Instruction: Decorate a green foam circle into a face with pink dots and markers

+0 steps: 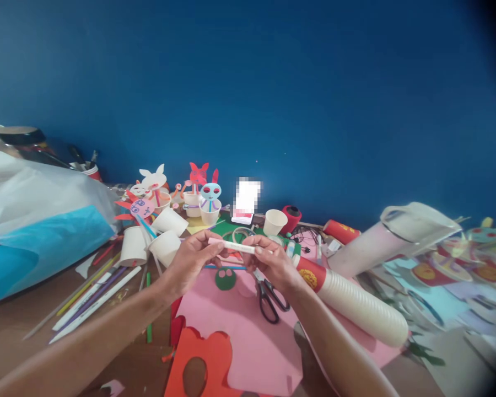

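A white marker with a pink end (242, 247) lies level between my two hands, above the pink paper (248, 336). My left hand (198, 256) has its fingers closed round the pink end. The other end is pinched by my right hand (273, 259). Below them, a green paper circle with two small pink ovals (225, 280) rests on the pink paper. Black-handled scissors (268, 303) lie partly under my right hand. Orange paper with a cut-out hole (215, 353) overlaps the pink paper at the front.
Paper cups (133, 246) and paper animal figures (210, 193) stand at the back left. Pens and sticks (95, 303) lie left, beside a plastic bag (45, 220). A long cup stack (364, 303) and a tilted pitcher (367, 242) are at right. A blue wall (248, 99) rises behind.
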